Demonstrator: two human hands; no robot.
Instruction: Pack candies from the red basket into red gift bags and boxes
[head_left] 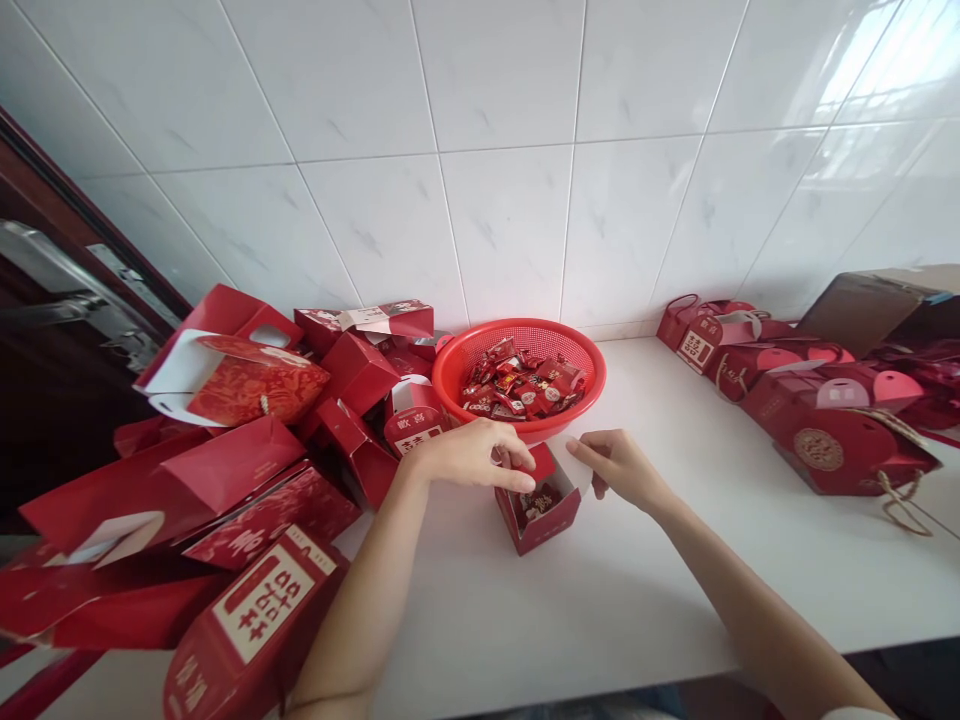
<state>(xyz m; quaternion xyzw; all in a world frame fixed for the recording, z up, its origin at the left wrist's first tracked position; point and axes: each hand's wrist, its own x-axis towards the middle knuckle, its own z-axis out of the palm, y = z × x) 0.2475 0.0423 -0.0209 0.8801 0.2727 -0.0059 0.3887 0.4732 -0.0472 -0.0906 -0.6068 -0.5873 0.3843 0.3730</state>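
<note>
A small red box (547, 527) stands open on the white table, with wrapped sweets (538, 502) inside. My left hand (480, 455) is at the box's left side, its fingers curved over the red flap. On the other side my right hand (619, 465) pinches the pale inner side of a flap (571, 460) between thumb and fingers. Just behind the box is a red plastic basket (594, 392) holding many wrapped sweets (517, 385).
Unfilled-looking red boxes (247, 480) lie heaped on the left. Closed red boxes with rope handles (825, 440) line the right side, near a brown cardboard box (862, 305). A tiled wall (510, 220) rises behind the table (645, 590); a door handle (67, 275) is at far left.
</note>
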